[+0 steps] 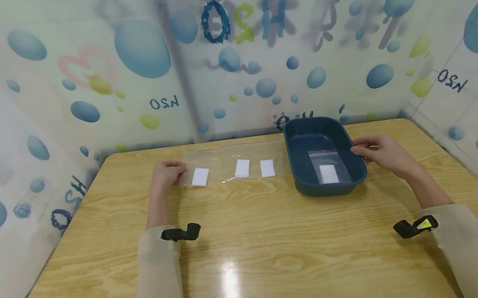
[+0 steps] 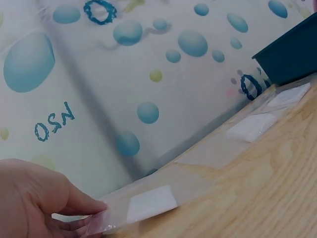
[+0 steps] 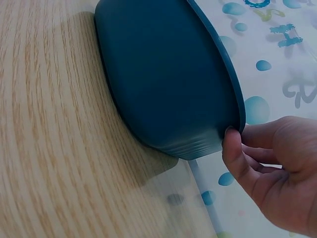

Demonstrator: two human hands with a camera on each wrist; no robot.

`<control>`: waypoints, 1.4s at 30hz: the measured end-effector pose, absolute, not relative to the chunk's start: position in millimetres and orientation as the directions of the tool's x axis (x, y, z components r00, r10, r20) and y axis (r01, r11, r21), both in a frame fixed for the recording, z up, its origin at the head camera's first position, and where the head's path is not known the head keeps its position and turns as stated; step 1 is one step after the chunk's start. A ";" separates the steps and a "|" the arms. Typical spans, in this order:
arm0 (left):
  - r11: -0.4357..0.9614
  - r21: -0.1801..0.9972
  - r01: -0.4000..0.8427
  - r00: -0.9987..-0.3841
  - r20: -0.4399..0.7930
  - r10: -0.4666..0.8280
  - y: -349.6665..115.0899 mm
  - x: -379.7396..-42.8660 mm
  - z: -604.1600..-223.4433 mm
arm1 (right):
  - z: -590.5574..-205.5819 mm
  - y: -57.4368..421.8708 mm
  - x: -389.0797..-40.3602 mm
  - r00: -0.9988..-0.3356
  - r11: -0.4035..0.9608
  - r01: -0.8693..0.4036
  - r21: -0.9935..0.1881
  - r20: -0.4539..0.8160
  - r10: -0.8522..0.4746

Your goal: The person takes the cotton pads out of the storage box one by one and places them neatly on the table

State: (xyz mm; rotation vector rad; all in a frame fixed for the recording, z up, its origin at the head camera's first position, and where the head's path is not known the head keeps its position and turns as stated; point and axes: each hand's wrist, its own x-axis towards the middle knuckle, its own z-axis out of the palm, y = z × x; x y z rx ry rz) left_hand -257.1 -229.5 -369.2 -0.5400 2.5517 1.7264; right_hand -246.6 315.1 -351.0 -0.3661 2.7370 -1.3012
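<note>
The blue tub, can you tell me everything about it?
The blue tub looks like smooth plastic, with rounded corners and an open top. It stands upright on the wooden table, near the patterned wall. Inside lies a clear bag with a white piece. The person's right grip pinches its rim.

Free tabletop between the sleeves; 3 flat bags and a high-walled bin beyond

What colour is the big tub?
The tub is dark blue, seen best in the head view.
</note>
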 end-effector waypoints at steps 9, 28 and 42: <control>0.373 0.871 -0.320 -0.932 -0.219 -0.289 -228.6 -253.7 -362.7 | -351.9 315.7 -247.7 -0.969 0.617 -0.175 -0.767 0.022 -0.247; 0.427 0.853 -0.298 -0.945 -0.201 -0.258 -223.8 -251.5 -343.4 | -352.6 317.3 -249.5 -0.970 0.619 -0.167 -0.768 0.014 -0.245; 0.378 0.912 -0.157 -0.982 -0.105 -0.155 -184.1 -256.1 -327.8 | -354.1 318.7 -250.5 -0.969 0.624 -0.162 -0.764 0.003 -0.247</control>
